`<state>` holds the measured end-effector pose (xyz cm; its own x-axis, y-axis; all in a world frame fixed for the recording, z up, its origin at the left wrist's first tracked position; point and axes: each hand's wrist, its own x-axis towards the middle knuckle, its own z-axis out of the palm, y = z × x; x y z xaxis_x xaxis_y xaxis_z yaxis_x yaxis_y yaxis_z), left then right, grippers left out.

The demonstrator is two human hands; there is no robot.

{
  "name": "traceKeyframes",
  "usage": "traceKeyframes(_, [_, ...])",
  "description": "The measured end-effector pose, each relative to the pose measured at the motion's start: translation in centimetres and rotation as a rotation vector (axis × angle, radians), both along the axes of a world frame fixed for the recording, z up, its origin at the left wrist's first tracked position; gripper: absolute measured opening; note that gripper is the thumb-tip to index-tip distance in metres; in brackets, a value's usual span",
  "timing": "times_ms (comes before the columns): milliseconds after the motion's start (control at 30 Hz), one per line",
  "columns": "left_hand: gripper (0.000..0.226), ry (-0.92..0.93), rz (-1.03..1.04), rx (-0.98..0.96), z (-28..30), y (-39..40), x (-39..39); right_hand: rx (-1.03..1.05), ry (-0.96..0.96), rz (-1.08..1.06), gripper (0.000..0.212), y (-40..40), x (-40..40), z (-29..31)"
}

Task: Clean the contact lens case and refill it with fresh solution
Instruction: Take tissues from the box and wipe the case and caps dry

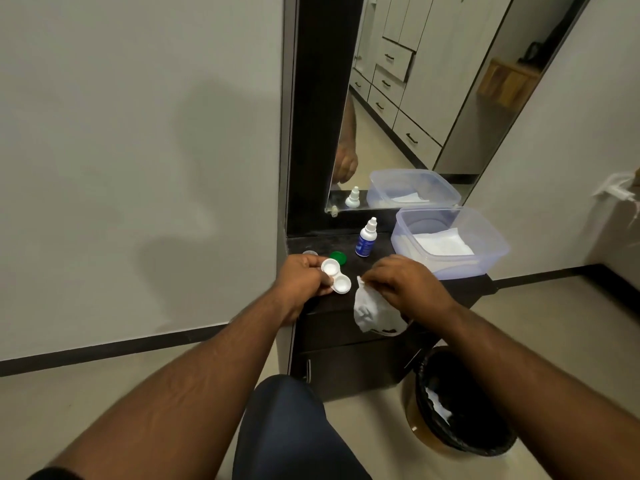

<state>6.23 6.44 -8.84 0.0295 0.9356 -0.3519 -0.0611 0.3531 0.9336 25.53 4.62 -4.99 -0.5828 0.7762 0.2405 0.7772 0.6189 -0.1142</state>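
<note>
We are holding lens case (336,275) over tabletop (377,249), left hand (304,277) fingers gripping it, both wells uncapped. Right hand (403,280) fingers pinching tissue (367,306) just beside case. Green cap (338,258), solution bottle (365,239) standing behind.

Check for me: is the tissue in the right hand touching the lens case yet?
Apart. The head view shows a strip of dark countertop between the tissue, pinched in the right hand, and the lens case held by the left hand.

mirror (398,98), plastic tub (485,258) — bin (464,410)
</note>
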Motion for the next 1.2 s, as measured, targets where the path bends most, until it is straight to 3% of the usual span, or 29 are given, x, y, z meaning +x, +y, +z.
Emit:
traceKeyframes(167, [0.035, -0.006, -0.044, 0.007, 0.1, -0.1, 0.1, 0.169, -0.243, 0.29, 0.031, 0.8, -1.2, -0.9])
traceKeyframes(400, [0.035, -0.017, -0.057, -0.007, 0.0, -0.1, 0.0, 0.223, -0.176, 0.287, 0.017, 0.6, -1.8, -2.0])
traceKeyframes(533, [0.035, -0.003, -0.04, -0.005, 0.0, -0.1, 0.1, 0.228, -0.039, 0.125, 0.013, -0.3, -2.8, -3.5])
traceKeyframes(833, [0.034, 0.086, 0.002, 0.064, -0.1, -0.5, 0.0, 0.077, 0.402, -0.524, 0.014, -2.4, -7.7, -5.0])
traceKeyframes(1200, [0.019, 0.176, 0.0, 0.201, -0.2, -1.2, 0.1, -0.007, 0.473, -0.675, 0.02, -1.5, -8.1, -3.9])
